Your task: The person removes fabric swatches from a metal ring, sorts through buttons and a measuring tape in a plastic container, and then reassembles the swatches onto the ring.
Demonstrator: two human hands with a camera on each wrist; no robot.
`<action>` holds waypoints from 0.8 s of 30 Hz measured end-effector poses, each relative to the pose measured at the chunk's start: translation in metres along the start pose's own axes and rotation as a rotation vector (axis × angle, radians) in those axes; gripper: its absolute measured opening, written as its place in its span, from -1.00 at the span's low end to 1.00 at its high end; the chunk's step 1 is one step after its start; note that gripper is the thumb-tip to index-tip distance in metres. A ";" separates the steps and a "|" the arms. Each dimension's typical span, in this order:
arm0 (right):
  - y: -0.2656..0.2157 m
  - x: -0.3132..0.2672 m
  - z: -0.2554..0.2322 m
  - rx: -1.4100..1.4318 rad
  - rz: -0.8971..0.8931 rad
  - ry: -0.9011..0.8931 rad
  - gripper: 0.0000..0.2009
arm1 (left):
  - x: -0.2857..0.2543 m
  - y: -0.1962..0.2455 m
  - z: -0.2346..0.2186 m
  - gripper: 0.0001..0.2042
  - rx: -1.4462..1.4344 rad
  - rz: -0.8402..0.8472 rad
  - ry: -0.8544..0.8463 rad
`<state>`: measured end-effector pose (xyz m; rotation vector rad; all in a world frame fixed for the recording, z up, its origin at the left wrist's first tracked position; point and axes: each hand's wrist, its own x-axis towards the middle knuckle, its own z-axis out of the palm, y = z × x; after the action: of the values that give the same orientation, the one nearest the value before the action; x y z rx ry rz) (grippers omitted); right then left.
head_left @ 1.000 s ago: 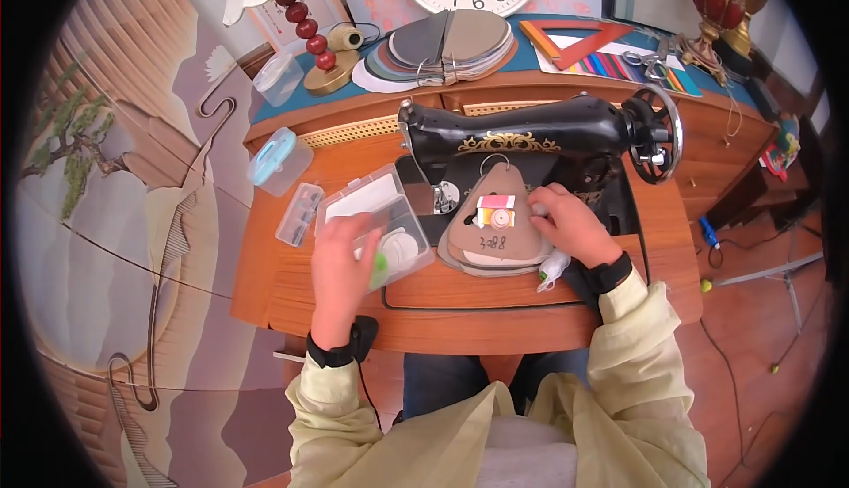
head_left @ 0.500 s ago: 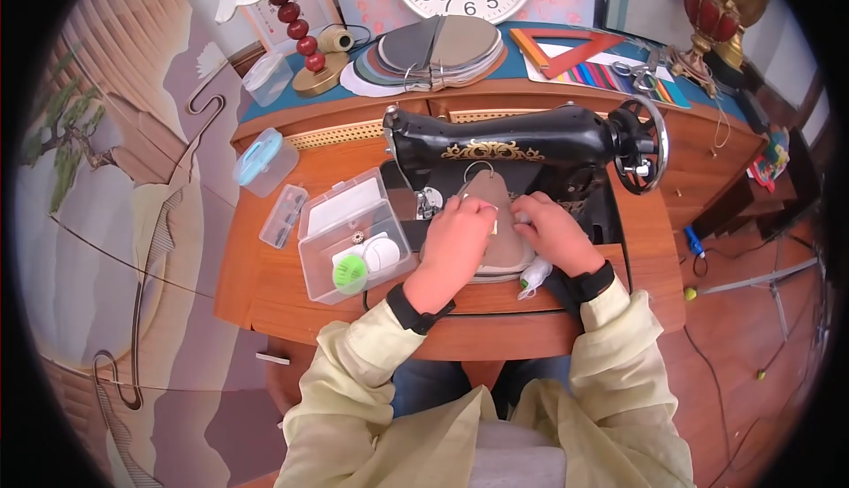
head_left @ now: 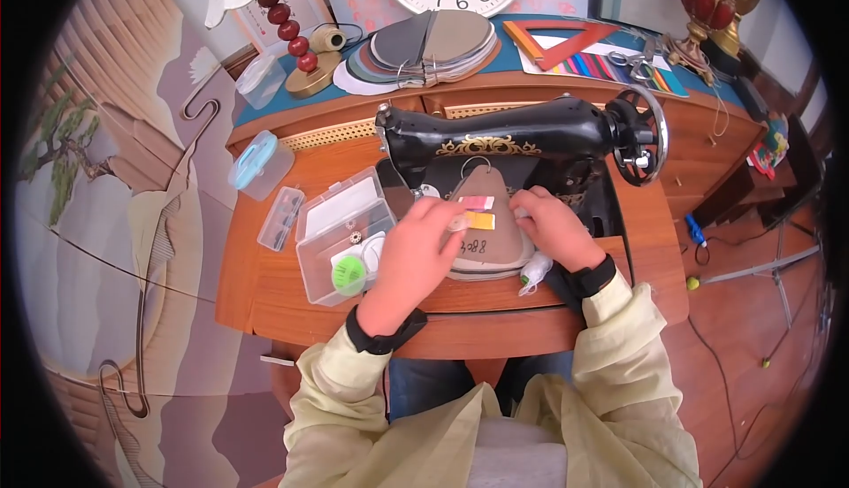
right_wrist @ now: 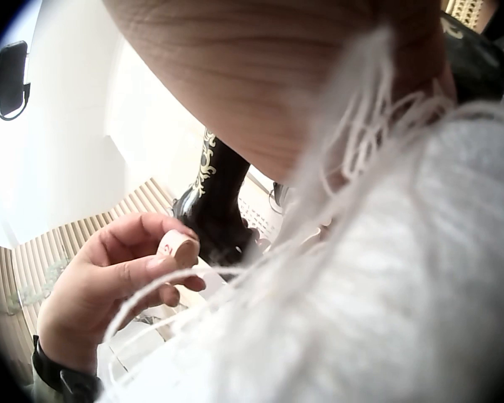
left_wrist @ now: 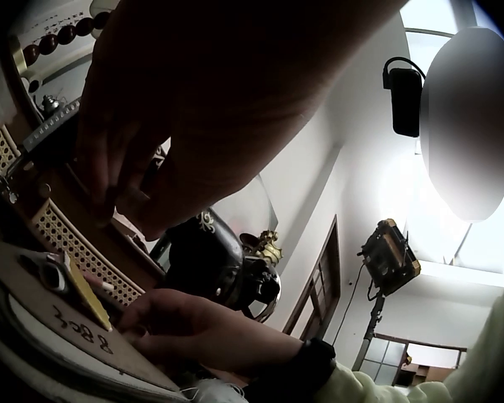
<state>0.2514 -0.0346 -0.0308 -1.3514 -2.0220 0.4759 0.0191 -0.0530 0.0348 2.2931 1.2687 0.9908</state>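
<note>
A stack of brown teardrop swatches (head_left: 495,254) on a ring lies on the bed of the black sewing machine (head_left: 504,139). A pink tag (head_left: 478,202) and a yellow tag (head_left: 483,220) sit on its top leaf. My left hand (head_left: 455,220) pinches a small pale roll (right_wrist: 178,246) just left of the tags. My right hand (head_left: 523,211) rests with loosely bent fingers on the stack's right edge. In the left wrist view the right hand (left_wrist: 193,332) lies on the marked swatch (left_wrist: 76,323). A white fluffy tuft (head_left: 533,271) lies under my right wrist.
An open clear plastic box (head_left: 340,223) with a green disc (head_left: 348,276) stands left of the machine. A small clear case (head_left: 281,218) and a blue-lidded tub (head_left: 258,165) lie further left. Swatch fans (head_left: 433,46), a ruler triangle (head_left: 557,41) and scissors (head_left: 641,62) cover the back shelf.
My left hand left the clear box, reached onto the swatch stack and took the small roll off the tags. It has since drawn back a little to the left. The right hand stayed put.
</note>
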 end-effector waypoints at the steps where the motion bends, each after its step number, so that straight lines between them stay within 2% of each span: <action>1: 0.000 0.000 0.000 -0.002 -0.003 0.007 -0.75 | -0.004 -0.007 -0.007 -0.78 0.021 -0.001 0.020; 3: 0.000 0.000 0.001 -0.006 -0.004 0.013 -0.75 | -0.010 -0.019 -0.025 -0.77 0.165 -0.002 0.092; 6: 0.000 -0.001 0.002 -0.009 0.004 0.012 -0.75 | -0.021 -0.022 -0.061 -0.79 0.298 -0.138 0.116; 9: 0.000 -0.001 0.003 -0.014 0.007 0.016 -0.76 | -0.035 -0.054 -0.088 -0.80 0.460 -0.145 0.015; 12: 0.000 -0.001 0.002 -0.026 -0.007 0.018 -0.79 | -0.040 -0.059 -0.093 -0.79 0.447 -0.288 -0.002; 15: -0.001 -0.001 0.002 -0.017 -0.009 0.010 -0.77 | -0.036 -0.056 -0.083 -0.75 0.262 -0.283 0.038; 18: 0.000 0.000 0.000 -0.002 0.001 -0.009 -0.75 | -0.030 -0.053 -0.067 -0.68 0.305 -0.107 0.160; 19: 0.001 0.000 0.000 0.003 -0.002 -0.012 -0.75 | -0.028 -0.046 -0.062 -0.63 0.343 -0.172 0.129; 22: 0.000 -0.001 0.000 -0.001 -0.010 -0.011 -0.75 | -0.020 -0.035 -0.040 -0.62 0.321 0.040 0.044; 24: -0.001 -0.001 0.000 -0.003 -0.012 -0.008 -0.75 | -0.014 -0.018 -0.023 -0.60 0.261 0.088 -0.076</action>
<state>0.2511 -0.0358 -0.0310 -1.3407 -2.0370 0.4741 -0.0131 -0.0554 0.0347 2.5767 1.3443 0.7971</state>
